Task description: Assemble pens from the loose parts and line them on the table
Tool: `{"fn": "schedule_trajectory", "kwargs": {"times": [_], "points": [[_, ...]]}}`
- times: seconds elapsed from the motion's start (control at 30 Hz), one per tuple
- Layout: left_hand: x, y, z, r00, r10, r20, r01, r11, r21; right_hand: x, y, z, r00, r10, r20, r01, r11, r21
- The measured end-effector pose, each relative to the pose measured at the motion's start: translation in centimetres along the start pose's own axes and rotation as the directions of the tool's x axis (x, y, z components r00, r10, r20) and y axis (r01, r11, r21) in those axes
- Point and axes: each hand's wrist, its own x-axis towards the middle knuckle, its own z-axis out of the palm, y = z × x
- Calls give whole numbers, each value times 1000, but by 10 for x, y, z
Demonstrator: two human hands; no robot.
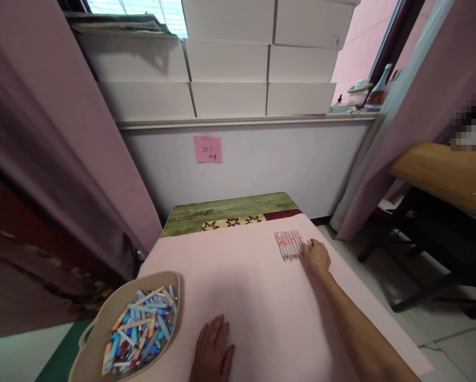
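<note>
A row of slim white pens with red markings (289, 245) lies side by side on the pink table cover (246, 297), toward its far right. My right hand (316, 257) is at the right end of this row, its fingers pinched around what looks like another pen, mostly hidden by the fingers. My left hand (213, 347) rests flat and empty on the cover near the front edge. To its left stands a beige basket (178, 297) full of loose pens and markers (140, 329), mostly blue, grey, tan and orange.
Beyond the cover, a green patterned strip of tabletop (238, 207) shows. A pink note (207, 149) is stuck on the wall behind. White boxes (228, 98) are stacked on the sill. At right stands a wooden table (452, 172); a curtain (114, 159) hangs at left.
</note>
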Motion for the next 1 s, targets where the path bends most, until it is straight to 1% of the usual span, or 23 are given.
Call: {"fn": "schedule_trajectory", "kwargs": {"times": [0.13,0.2,0.27,0.37,0.47,0.57,0.63,0.67,0.73,0.77,0.8,0.87,0.93,1.0], "points": [[2,1,-1,1000,-2,2,2,1000,6,-21,-26,19,995,-80,-60,79,997,-9],[2,1,-2,1000,0,7,0,1000,7,-30,-38,31,990,-109,-94,105,993,-53],[1,1,-2,1000,-2,12,2,1000,9,-35,-46,41,983,-142,-115,129,984,-120],[0,1,-1,1000,-7,13,7,1000,5,-35,-47,45,978,-183,-98,163,970,-179],[-1,4,-2,999,-32,26,32,999,-4,-32,-42,42,977,-202,-62,188,965,-181],[-1,11,-8,993,-88,77,90,996,-23,-33,-37,41,973,-229,-37,218,958,-188],[0,17,-14,982,-132,132,139,989,-45,-35,-32,45,949,-308,-68,288,935,-208],[1,19,-17,976,-151,159,162,985,-58,-35,-30,48,923,-380,-66,358,908,-216],[2,23,-23,960,-181,212,202,976,-82,-35,-24,55,855,-519,-18,501,834,-233],[3,25,-26,953,-195,231,221,971,-95,-34,-22,57,831,-556,24,545,804,-239],[4,26,-28,947,-206,247,239,965,-110,-33,-20,58,819,-571,62,567,788,-240],[6,27,-32,936,-226,269,269,953,-138,-33,-21,56,812,-576,90,579,779,-238],[7,28,-34,928,-238,286,290,944,-159,-38,-28,47,804,-593,41,586,781,-216],[8,29,-36,922,-247,297,306,936,-174,-54,-41,35,783,-619,-55,607,781,-150]]}}
